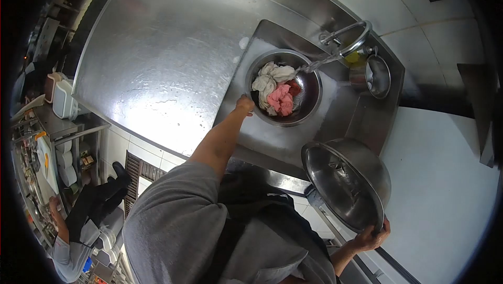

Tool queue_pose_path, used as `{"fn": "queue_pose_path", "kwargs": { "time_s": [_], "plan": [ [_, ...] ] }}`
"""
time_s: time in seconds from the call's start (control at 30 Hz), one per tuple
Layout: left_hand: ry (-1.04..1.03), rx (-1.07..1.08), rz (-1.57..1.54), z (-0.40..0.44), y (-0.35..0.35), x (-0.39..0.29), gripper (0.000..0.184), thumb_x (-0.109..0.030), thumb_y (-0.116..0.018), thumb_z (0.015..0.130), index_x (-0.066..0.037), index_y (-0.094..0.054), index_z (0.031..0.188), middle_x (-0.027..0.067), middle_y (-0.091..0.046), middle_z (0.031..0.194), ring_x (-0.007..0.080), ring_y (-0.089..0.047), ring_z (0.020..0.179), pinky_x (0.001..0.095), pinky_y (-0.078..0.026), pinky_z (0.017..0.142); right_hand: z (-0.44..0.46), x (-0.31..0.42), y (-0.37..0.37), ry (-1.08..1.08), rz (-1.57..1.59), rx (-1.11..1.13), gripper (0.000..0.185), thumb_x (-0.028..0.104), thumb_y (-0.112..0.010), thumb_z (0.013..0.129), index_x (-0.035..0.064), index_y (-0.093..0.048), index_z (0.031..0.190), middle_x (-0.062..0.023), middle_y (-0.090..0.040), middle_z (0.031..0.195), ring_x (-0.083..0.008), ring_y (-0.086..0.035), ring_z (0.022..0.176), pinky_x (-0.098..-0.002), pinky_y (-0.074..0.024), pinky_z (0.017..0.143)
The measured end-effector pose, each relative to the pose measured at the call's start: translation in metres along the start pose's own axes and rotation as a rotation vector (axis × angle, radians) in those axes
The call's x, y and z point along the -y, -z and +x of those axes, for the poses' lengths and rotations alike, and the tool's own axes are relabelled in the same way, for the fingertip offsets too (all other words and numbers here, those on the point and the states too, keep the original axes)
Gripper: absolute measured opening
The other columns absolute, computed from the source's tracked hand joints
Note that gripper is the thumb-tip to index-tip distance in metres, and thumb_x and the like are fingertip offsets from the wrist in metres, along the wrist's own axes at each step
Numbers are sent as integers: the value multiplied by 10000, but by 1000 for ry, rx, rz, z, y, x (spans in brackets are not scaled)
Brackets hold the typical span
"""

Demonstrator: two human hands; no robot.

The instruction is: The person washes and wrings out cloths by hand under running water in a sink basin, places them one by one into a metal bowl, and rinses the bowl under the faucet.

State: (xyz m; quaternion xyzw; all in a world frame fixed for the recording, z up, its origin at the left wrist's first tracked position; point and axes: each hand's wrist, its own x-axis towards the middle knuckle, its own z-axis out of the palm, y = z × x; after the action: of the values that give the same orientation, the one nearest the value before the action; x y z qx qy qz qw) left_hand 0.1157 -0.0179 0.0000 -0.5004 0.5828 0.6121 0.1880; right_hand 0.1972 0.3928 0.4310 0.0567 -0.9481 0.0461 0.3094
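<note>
In the sink (pixel 272 140), a round metal bowl (pixel 314 99) holds bunched white cloths (pixel 268 82) and a pink cloth (pixel 281 99). Water from the curved tap (pixel 361 38) runs into this bowl. My left hand (pixel 244 106) is at the bowl's near left rim, its fingers closed and seeming to grip the edge. At the lower right, my right hand (pixel 371 238) grips the rim of a large, deep metal bowl (pixel 346 184). That bowl is tilted on its side, with its hollow toward me, above the sink's front corner.
A wide steel drainboard (pixel 157 64) with wet patches lies left of the sink. A small metal pot (pixel 378 77) stands in the back right corner near the tap. White worktop (pixel 440 179) extends at right. At far left, another person (pixel 91 221) works at a counter.
</note>
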Motion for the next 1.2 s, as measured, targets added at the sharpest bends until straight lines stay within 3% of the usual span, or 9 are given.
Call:
{"fn": "queue_pose_path", "kwargs": {
  "time_s": [0.27,0.33,0.37,0.57,0.63,0.87,0.93,1.07,1.2],
  "plan": [
    [-62,46,75,13,-1,11,276,-45,-533,798,109,-529,1026,208,-527,1137,275,-664,806,294,-585,567,4,6,-8,134,8,24,121,-127,-478,711,-40,-536,773,-167,-632,966,-314,-641,864,-393,-517,759],
    [-375,47,632,35,-3,27,251,-84,-568,797,110,-594,954,193,-528,1148,294,-659,795,328,-576,602,7,16,-3,133,35,36,133,-137,-476,697,-44,-539,770,-169,-632,962,-314,-642,862,-390,-518,760],
    [-373,47,631,49,-8,39,251,-84,-568,797,110,-594,954,193,-528,1148,294,-659,795,328,-576,602,8,20,-2,127,68,44,146,-146,-474,684,-47,-541,767,-171,-632,958,-314,-643,859,-388,-520,761],
    [-447,82,423,67,-13,59,360,-179,-625,778,93,-602,1012,207,-600,1058,314,-653,798,370,-551,682,0,18,-6,143,154,20,191,-146,-469,656,-48,-557,795,-180,-630,952,-322,-638,874,-395,-530,760],
    [-19,19,-177,-1,-3,14,400,-209,-626,763,93,-596,1024,214,-627,1000,295,-657,828,365,-547,698,-2,22,-7,149,149,20,178,-141,-476,665,-45,-554,791,-177,-630,950,-322,-639,870,-395,-532,758],
    [38,133,-217,14,-10,26,339,-144,-646,774,29,-568,1054,179,-594,956,291,-606,911,369,-553,758,-7,22,-7,137,113,18,170,-129,-498,705,-26,-575,816,-146,-632,925,-304,-643,840,-382,-537,738],
    [-331,10,536,38,-19,47,286,-179,-688,740,-78,-659,1006,185,-608,994,321,-600,921,381,-519,809,-5,27,-4,130,122,13,165,-128,-500,711,-26,-577,814,-143,-633,921,-301,-643,842,-379,-537,736],
    [-345,-87,757,55,-26,53,234,-232,-721,710,-158,-710,932,189,-618,1022,340,-599,920,383,-488,848,-5,23,0,130,109,4,144,-130,-503,713,-31,-567,795,-141,-635,915,-295,-644,845,-370,-539,738],
    [-378,86,987,35,-15,32,293,-220,-688,725,-77,-682,981,186,-613,1071,324,-562,1050,372,-475,893,-3,19,-1,150,184,6,158,-137,-496,699,-35,-564,797,-147,-634,917,-295,-643,853,-376,-541,738]
  ]
}}
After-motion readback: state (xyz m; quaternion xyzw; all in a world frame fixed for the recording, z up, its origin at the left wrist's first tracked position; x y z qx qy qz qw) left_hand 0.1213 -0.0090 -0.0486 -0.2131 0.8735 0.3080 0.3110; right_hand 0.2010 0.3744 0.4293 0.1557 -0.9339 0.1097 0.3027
